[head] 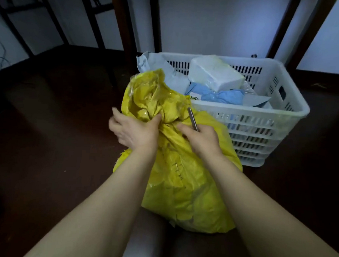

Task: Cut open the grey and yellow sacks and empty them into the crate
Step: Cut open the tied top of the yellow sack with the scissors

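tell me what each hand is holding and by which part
The left hand grips the yellow sack at its tied neck. The right hand holds a slim metal blade by its lower end, tip pointing up.

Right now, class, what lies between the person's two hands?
In the head view, the tied neck of the yellow sack sits between the left hand and the right hand, which holds a thin metal blade beside it.

Sack (181, 178) stands before crate (263, 117) holding parcels (214, 75).
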`<state>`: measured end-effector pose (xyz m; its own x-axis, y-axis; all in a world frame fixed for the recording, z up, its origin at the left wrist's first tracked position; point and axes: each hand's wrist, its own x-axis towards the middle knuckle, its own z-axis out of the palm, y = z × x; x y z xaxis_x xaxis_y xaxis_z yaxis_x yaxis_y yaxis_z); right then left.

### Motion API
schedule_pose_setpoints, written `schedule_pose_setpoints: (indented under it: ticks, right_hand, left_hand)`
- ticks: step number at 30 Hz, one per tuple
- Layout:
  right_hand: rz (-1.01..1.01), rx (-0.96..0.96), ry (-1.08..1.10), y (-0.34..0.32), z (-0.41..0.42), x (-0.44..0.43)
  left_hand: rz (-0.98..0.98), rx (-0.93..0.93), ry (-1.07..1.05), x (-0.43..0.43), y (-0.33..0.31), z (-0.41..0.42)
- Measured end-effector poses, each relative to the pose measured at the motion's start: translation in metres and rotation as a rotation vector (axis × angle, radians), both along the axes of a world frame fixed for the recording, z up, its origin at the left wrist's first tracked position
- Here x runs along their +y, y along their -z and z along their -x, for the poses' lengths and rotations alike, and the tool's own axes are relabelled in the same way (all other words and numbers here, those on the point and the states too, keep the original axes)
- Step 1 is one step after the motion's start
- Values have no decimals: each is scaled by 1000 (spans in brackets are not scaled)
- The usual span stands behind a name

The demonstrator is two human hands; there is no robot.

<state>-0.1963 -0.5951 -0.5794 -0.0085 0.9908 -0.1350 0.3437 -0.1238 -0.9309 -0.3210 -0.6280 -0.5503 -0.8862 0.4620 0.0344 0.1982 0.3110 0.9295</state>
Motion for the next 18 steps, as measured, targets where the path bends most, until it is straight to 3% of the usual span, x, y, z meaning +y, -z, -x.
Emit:
schedule_pose_setpoints:
  ticks: [3,5,6,8,12,18]
  right_hand:
    - [66,51,-25,0,-2,-4]
    - [192,146,-14,-4,-9,-8]
    - [281,236,-2,-6,-13,-9]
    - [431,437,18,-10,-19,-11]
    - [432,571,-14,-6,-20,-10]
    - [350,635,-43,4,-16,-5]
  left_hand:
    - [-103,742,71,-11,-6,-17]
    - [-24,1006,238,-15,-5,-23]
    - [65,993,351,-15,-3,-22]
    - [247,756,530,-10,4,-11]
    - [387,335,673,-5,24,14]
    - [368,224,738,4,44,33]
